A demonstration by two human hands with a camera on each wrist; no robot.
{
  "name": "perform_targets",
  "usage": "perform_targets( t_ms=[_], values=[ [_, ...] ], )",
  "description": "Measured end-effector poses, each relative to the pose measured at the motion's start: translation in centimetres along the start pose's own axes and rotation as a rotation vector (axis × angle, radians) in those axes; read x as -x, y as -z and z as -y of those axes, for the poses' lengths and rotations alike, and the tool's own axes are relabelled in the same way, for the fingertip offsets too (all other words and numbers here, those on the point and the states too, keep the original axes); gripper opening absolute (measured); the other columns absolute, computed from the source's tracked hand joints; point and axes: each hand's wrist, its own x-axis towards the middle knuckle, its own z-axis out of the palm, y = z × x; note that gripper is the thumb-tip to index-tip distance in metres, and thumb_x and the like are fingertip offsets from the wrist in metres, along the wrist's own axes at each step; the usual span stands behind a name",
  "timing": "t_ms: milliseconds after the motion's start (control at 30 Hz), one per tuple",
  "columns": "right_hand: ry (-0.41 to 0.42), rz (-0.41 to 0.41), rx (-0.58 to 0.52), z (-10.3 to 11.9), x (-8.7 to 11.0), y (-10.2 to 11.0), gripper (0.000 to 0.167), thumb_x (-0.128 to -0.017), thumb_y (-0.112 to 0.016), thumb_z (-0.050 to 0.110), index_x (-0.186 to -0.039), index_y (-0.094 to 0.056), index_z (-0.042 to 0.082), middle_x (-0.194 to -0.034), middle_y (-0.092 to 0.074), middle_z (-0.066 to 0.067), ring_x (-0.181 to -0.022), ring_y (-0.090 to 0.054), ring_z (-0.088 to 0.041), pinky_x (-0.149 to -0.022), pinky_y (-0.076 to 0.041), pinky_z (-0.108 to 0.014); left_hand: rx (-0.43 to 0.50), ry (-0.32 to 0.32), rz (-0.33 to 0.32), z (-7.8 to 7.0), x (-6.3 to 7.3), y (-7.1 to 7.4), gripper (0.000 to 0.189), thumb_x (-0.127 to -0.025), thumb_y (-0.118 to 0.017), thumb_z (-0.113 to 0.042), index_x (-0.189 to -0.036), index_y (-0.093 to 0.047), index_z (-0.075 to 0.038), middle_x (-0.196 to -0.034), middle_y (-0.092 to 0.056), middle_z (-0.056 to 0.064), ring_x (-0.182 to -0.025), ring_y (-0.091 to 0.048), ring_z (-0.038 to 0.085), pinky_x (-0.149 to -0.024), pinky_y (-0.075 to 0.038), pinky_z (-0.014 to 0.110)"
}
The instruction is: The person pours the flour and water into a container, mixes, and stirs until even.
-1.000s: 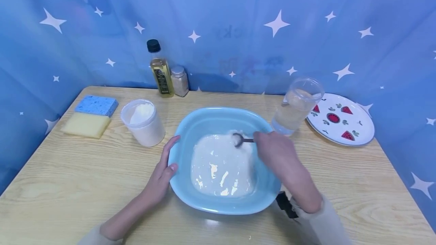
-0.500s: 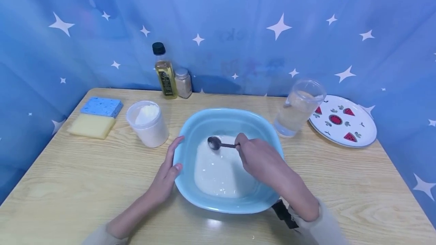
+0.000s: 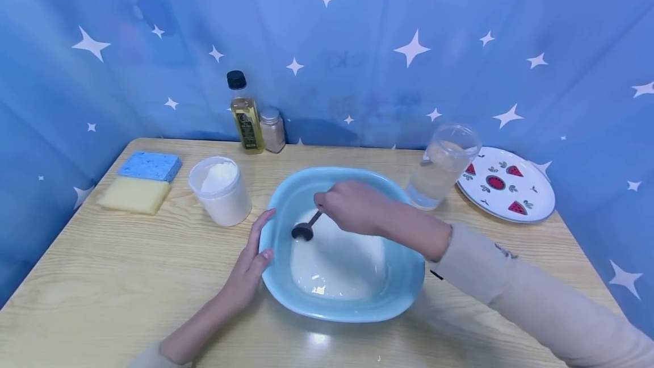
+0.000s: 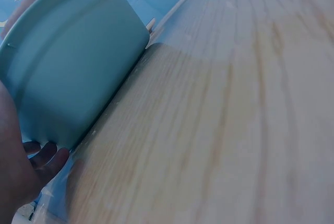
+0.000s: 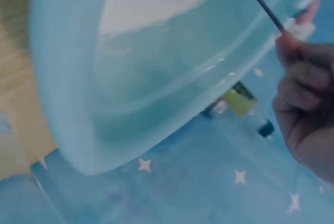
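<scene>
A light blue basin (image 3: 342,316) stands on the wooden table, with a white, wet-looking mixture (image 3: 339,268) spread over its bottom. My left hand (image 3: 250,266) holds the basin's left side, thumb at the rim; in the left wrist view its fingers (image 4: 49,164) lie against the outer wall. Over the basin, my right hand (image 3: 352,206) grips a dark metal spoon (image 3: 302,232) by its handle. The spoon's bowl is at the left edge of the mixture. In the right wrist view the thumb and curled fingers pinch the handle's end.
Left of the basin is a tub of white powder (image 3: 222,200), beside a blue sponge (image 3: 150,166) and a yellow sponge (image 3: 135,195). Behind stand an oil bottle (image 3: 247,124) and a small jar (image 3: 273,131). A water pitcher (image 3: 434,178) and a watermelon-patterned plate (image 3: 531,189) are at right.
My right hand has swept the spoon from the basin's right side across to its left, and the forearm now reaches further over the basin. The left hand keeps its hold on the basin.
</scene>
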Motion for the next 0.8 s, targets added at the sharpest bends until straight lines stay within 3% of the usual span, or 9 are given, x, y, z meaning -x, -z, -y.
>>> perform_targets(
  t_ms=[167, 267, 467, 600, 700, 800],
  values=[
    [-0.134, -0.069, -0.025, -1.4, -0.7, 0.3, 0.017, -0.092, -0.050, 0.008, -0.085, -0.065, 0.008, -0.057, -0.046, 0.001, -0.051, -0.040, -0.014, -0.048, -0.036, -0.025, -0.003, -0.022, -0.005, 0.1, 0.1, 0.0, 0.061, -0.090, -0.035, -0.009, -0.146, -0.021, -0.028, -0.151, -0.019, 0.001, -0.127, -0.033, 0.028, -0.094, -0.038, 0.046],
    [-0.226, -0.065, -0.029, -2.0, -0.1, 0.9, 0.019, -0.089, -0.051, 0.004, -0.077, -0.066, 0.008, -0.056, -0.046, 0.002, -0.051, -0.038, -0.014, -0.046, -0.034, -0.025, -0.002, -0.030, -0.009, 0.0, 0.1, -0.1, 0.062, -0.090, -0.036, -0.008, -0.146, -0.021, -0.028, -0.150, -0.022, 0.002, -0.124, -0.036, 0.028, -0.092, -0.040, 0.044],
    [-0.340, 0.120, 0.029, -2.4, 2.9, 2.3, 0.019, -0.081, -0.051, -0.003, -0.069, -0.055, 0.011, -0.057, -0.043, -0.001, -0.055, -0.034, -0.016, -0.046, -0.030, -0.027, 0.015, -0.026, -0.009, -0.1, 0.1, -0.2, 0.063, -0.089, -0.036, -0.007, -0.146, -0.022, -0.028, -0.149, -0.023, 0.002, -0.121, -0.039, 0.029, -0.089, -0.044, 0.041],
    [-0.295, 0.241, -0.033, -2.7, 5.2, 3.4, 0.021, -0.085, -0.052, 0.001, -0.068, -0.052, 0.013, -0.057, -0.041, 0.002, -0.054, -0.035, -0.014, -0.049, -0.032, -0.026, 0.033, -0.027, 0.002, -0.1, 0.1, -0.1, 0.061, -0.089, -0.036, -0.008, -0.146, -0.022, -0.027, -0.148, -0.025, 0.005, -0.115, -0.044, 0.032, -0.081, -0.049, 0.035],
    [-0.173, 0.285, -0.191, -2.9, 6.1, 3.6, 0.029, -0.088, -0.051, 0.003, -0.062, -0.053, 0.014, -0.053, -0.037, 0.006, -0.050, -0.030, -0.009, -0.050, -0.031, -0.023, 0.033, -0.036, 0.012, -0.1, 0.1, 0.0, 0.060, -0.091, -0.035, -0.009, -0.146, -0.021, -0.026, -0.148, -0.024, 0.007, -0.114, -0.044, 0.033, -0.080, -0.049, 0.034],
    [-0.027, 0.267, -0.357, -3.1, 5.9, 2.6, 0.030, -0.088, -0.051, 0.002, -0.062, -0.058, 0.015, -0.053, -0.038, 0.009, -0.049, -0.030, -0.004, -0.051, -0.032, -0.021, 0.023, -0.037, 0.016, -0.1, 0.0, 0.0, 0.059, -0.092, -0.035, -0.010, -0.146, -0.020, -0.027, -0.149, -0.022, 0.005, -0.118, -0.042, 0.032, -0.083, -0.047, 0.035]
  ],
)
